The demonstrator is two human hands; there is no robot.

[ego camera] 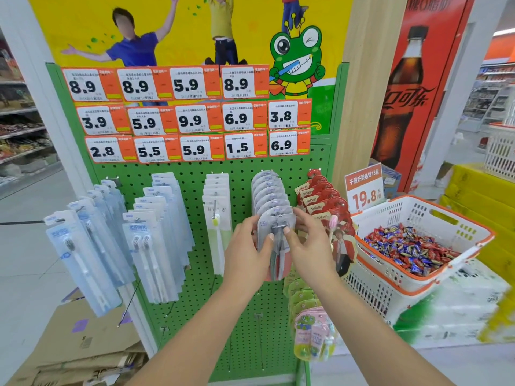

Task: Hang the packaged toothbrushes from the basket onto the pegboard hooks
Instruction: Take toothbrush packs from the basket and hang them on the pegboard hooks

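Head view: a grey toothbrush pack (274,232) is being held at the tip of a hook (279,226) on the green pegboard (195,274) — the left hand (248,252) is pinching its left edge, the right hand (309,246) its right edge, thumbs pressed on the front. Behind the pack, matching grey packs (267,190) are being carried by the same hook. Right of the pack, a white basket (451,215) is being filled by wrapped candies (409,243).
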